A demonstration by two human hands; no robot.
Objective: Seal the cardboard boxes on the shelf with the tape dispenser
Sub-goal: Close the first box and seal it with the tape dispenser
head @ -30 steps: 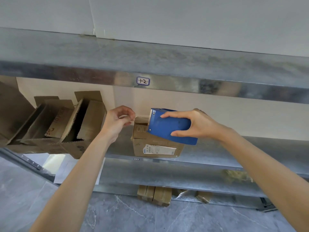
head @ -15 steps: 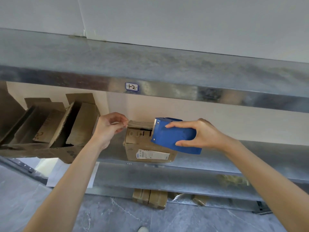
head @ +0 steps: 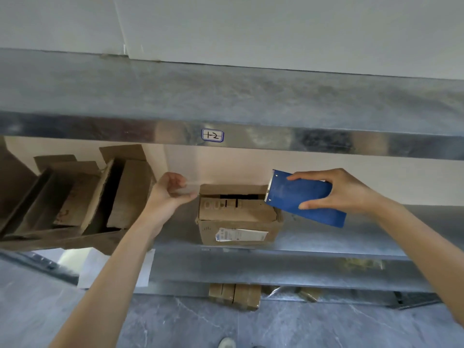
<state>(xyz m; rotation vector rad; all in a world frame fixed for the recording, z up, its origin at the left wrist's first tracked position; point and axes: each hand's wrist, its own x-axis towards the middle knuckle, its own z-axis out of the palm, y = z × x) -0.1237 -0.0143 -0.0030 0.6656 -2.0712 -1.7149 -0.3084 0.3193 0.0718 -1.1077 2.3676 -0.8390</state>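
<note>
Creased cardboard box (head: 236,214); right hand (head: 346,194) grips flat blue, serrated-edged dispenser (head: 296,197) above it; left hand (head: 168,194) pinches translucent tape (head: 187,189).

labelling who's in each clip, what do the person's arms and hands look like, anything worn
Nothing worn shows. The left hand and right hand are bare, with no gloves, rings or watch in view. The left forearm and right forearm are bare too, with no sleeve reaching into the picture.
</note>
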